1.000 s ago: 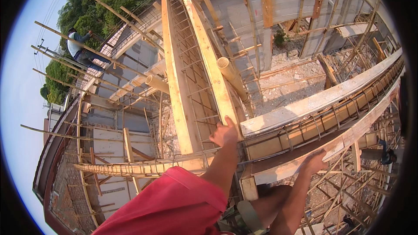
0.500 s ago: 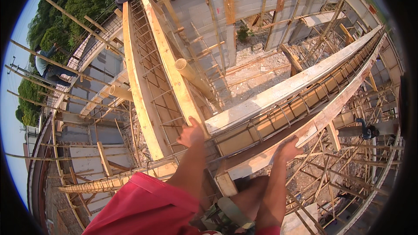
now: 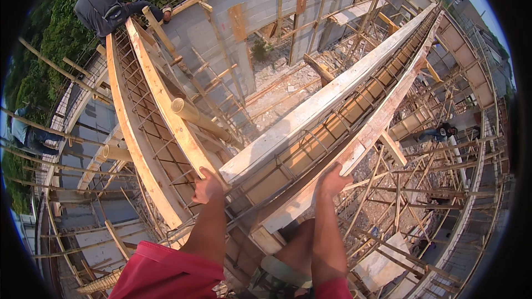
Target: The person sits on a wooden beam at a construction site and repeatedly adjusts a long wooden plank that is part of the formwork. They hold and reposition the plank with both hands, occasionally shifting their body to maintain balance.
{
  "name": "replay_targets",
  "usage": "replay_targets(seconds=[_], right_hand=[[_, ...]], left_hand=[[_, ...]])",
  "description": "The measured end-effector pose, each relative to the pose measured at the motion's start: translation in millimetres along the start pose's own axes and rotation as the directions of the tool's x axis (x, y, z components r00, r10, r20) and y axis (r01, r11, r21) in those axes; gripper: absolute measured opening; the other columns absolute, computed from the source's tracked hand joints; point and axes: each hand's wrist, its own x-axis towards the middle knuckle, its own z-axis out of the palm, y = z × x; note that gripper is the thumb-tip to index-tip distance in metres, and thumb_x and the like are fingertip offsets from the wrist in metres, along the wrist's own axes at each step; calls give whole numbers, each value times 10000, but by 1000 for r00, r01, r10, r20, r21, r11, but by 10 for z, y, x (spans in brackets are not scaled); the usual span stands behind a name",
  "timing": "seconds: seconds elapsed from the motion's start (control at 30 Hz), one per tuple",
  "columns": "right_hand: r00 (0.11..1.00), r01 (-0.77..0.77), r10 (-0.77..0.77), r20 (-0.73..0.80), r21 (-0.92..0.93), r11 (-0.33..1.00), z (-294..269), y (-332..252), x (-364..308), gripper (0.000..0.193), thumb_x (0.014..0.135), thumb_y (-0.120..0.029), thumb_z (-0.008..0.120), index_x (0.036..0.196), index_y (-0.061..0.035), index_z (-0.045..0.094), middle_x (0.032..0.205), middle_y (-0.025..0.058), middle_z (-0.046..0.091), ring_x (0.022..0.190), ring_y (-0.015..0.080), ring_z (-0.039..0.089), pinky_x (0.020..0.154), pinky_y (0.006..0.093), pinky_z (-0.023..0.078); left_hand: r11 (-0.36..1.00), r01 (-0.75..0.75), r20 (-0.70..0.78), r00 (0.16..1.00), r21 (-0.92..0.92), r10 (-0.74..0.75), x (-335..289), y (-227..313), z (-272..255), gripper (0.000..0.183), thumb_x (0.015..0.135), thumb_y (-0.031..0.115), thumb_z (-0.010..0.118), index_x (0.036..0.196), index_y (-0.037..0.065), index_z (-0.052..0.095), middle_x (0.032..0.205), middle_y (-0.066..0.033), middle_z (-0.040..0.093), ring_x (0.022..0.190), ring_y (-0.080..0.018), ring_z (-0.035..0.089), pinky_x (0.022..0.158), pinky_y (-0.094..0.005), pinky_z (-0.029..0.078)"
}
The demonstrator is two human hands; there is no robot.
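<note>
My left hand [image 3: 209,186] is closed on the near end of a yellowish formwork plank [image 3: 169,102], where two beam forms meet. My right hand [image 3: 334,181] grips the outer edge of a weathered formwork board [image 3: 370,133], part of the form running to the far right. Between that board and a whitish board [image 3: 310,113] lies a steel rebar cage [image 3: 338,124]. A second rebar cage [image 3: 147,97] sits between the yellowish plank and a parallel plank [image 3: 130,133] at its left. My fingertips are partly hidden by the wood.
A person [image 3: 102,5] in grey sits at the left form's far end; another person [image 3: 33,133] is at the far left, and a third person [image 3: 440,132] works lower right. Below are rubble [image 3: 277,86] and crossing bamboo poles [image 3: 399,199]. A thick bamboo post [image 3: 202,122] stands beside the plank.
My view has swung to the right, so the forms appear shifted left and more of the seated person shows. Both hands stay on the same boards.
</note>
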Motion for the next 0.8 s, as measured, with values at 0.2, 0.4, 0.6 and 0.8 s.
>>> replay_targets(seconds=[0.2, 0.4, 0.6, 0.8], right_hand=[[1000, -29, 29, 6, -15, 999, -18, -94, -56, 694, 916, -368, 603, 1364, 114, 381, 1329, 357, 509, 1220, 465, 533, 1057, 505, 411], [999, -29, 25, -43, -99, 995, -4, -56, -46, 662, 890, -369, 644, 1284, 117, 430, 1238, 347, 557, 1150, 442, 558, 1036, 472, 401], [999, -42, 38, -25, -176, 984, -35, -164, -100, 774, 882, -437, 586, 1437, 53, 358, 1384, 326, 512, 1258, 480, 530, 1058, 546, 409], [997, -44, 34, -69, -158, 986, -22, -171, -100, 707, 869, -416, 636, 1296, 113, 440, 1250, 360, 575, 1171, 486, 558, 1038, 487, 405]], left_hand=[[999, 9, 37, 999, 45, -11, -1, 7, -23, 846, 979, 700, 244, 1260, 23, 666, 1117, -204, 739, 1126, -375, 668, 1095, -494, 318], [997, 29, 30, 999, 70, -31, 49, -16, 19, 879, 971, 720, 234, 1168, 13, 718, 1119, -211, 735, 1110, -376, 674, 1067, -503, 340], [997, 31, 15, 999, 72, -32, 51, -16, 30, 886, 969, 725, 235, 1148, 11, 728, 1119, -210, 736, 1103, -368, 677, 1066, -501, 341], [996, 32, 12, 999, 81, -33, 124, -63, 111, 870, 975, 710, 245, 1158, 1, 715, 1050, -206, 747, 1059, -361, 690, 1071, -486, 338]])
